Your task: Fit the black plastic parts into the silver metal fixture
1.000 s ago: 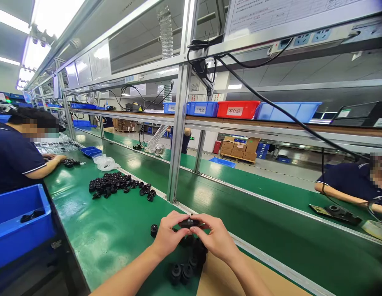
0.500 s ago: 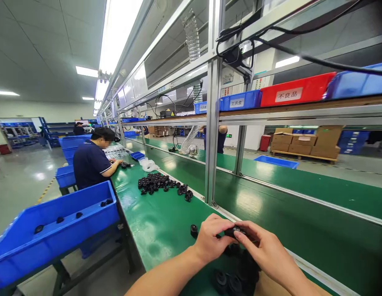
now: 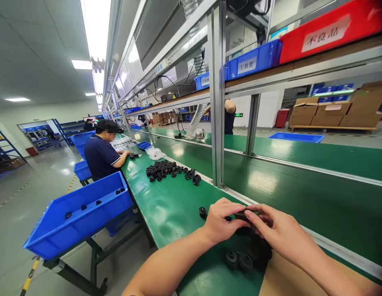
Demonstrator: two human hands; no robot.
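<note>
Between my two hands is a small black part (image 3: 242, 215), mostly covered by the fingers, so its exact kind does not show. My left hand (image 3: 223, 220) grips it from the left with thumb and fingers. From the other side my right hand (image 3: 272, 224) pinches it. Both hands are above the green worktable (image 3: 175, 211). Below them lie dark round parts (image 3: 238, 260), partly hidden by my right hand. A single black part (image 3: 202, 212) stands just left of my left hand.
Farther along lies a pile of black parts (image 3: 163, 169). A blue bin (image 3: 86, 213) with several parts stands left of the table. A metal post (image 3: 218, 98) rises ahead, carrying a shelf with a red bin (image 3: 332, 33). A co-worker (image 3: 101, 152) sits at far left; cardboard (image 3: 289, 275) lies at lower right.
The view has turned and shifted, so the bins and co-worker appear farther right. Both hands still hold the black part, with its visible portion smaller now.
</note>
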